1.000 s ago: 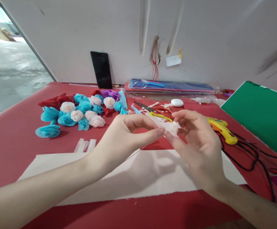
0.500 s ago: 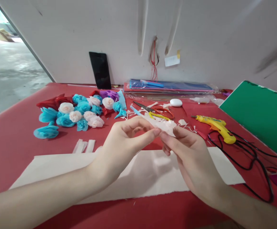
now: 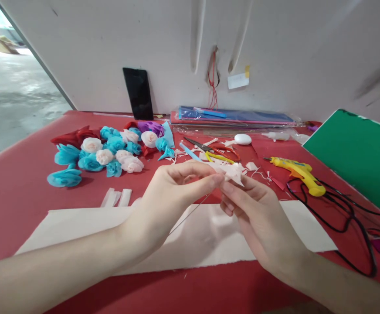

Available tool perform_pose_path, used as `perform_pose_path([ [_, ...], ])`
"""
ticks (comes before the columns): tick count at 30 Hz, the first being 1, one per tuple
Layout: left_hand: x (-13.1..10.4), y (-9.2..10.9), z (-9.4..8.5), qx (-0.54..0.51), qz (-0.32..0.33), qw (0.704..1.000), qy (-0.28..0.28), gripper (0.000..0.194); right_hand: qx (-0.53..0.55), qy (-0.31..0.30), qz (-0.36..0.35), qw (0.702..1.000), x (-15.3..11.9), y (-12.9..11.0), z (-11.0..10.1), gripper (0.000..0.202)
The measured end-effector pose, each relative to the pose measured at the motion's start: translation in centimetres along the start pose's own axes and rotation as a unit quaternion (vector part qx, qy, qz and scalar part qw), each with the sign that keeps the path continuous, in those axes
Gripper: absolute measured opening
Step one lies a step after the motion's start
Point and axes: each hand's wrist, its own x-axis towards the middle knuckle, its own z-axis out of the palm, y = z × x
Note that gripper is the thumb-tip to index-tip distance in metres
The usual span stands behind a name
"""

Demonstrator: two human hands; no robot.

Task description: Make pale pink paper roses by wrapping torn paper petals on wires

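My left hand and my right hand meet above a long pale paper strip. Both pinch a small piece of whitish crepe paper, thumbs nearly touching at its lower end. A thin wire slants down to the left from beneath my left fingers. Just beyond the hands lie scissors with red and yellow handles, a light blue stick and paper scraps. Fingertips partly hide the pinched end of the paper.
Blue, pale pink, red and purple paper flowers lie at the left. A yellow glue gun with a black cord and a green board are at the right. A phone leans on the wall.
The whitish paper between my fingers has turned and its pointed edge now shows. The thin wire has come into clearer view below my left hand. The view has shifted slightly.
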Motion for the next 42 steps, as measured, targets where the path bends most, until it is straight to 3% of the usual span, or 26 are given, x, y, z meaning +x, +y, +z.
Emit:
perform_pose_path([
  [6,0.0,-0.2,-0.1,-0.022,0.003,1.000,-0.002,0.021,0.017,0.008,0.001,1.000,-0.2,-0.1,0.2,0.012],
  [12,0.0,-0.4,-0.1,0.066,0.031,0.996,0.041,0.014,0.018,0.009,0.013,1.000,-0.2,0.1,0.0,0.014],
  [15,-0.2,-0.1,-0.3,0.152,0.088,0.983,0.047,0.015,0.022,0.013,0.009,1.000,-0.1,0.0,0.1,0.014],
  [18,-0.4,0.2,-0.6,0.258,0.199,0.945,0.035,0.016,0.029,0.011,0.000,1.000,-0.2,-0.2,0.1,0.016],
  [22,0.0,0.2,-1.2,0.373,0.363,0.854,0.011,0.018,0.031,0.013,0.002,0.999,-0.4,-0.2,-0.1,0.027],
  [25,0.5,0.0,-1.6,0.412,0.439,0.798,-0.008,0.012,0.033,0.009,0.000,0.999,-0.4,-0.2,-0.1,0.029],
  [27,0.7,-0.1,-1.7,0.410,0.448,0.794,-0.020,0.012,0.038,0.012,-0.004,0.999,-0.3,-0.3,0.1,0.026],
  [32,0.7,0.1,-1.7,0.374,0.415,0.829,-0.021,0.008,0.026,0.021,-0.001,0.999,-0.4,-0.5,0.3,0.021],
  [35,0.6,0.2,-1.5,0.392,0.426,0.815,-0.019,0.005,0.013,0.031,0.009,0.999,-0.7,-0.4,0.3,0.015],
  [42,0.8,0.4,-1.8,0.452,0.449,0.771,-0.029,0.007,0.052,0.053,0.015,0.997,-0.8,-0.6,0.5,0.025],
])
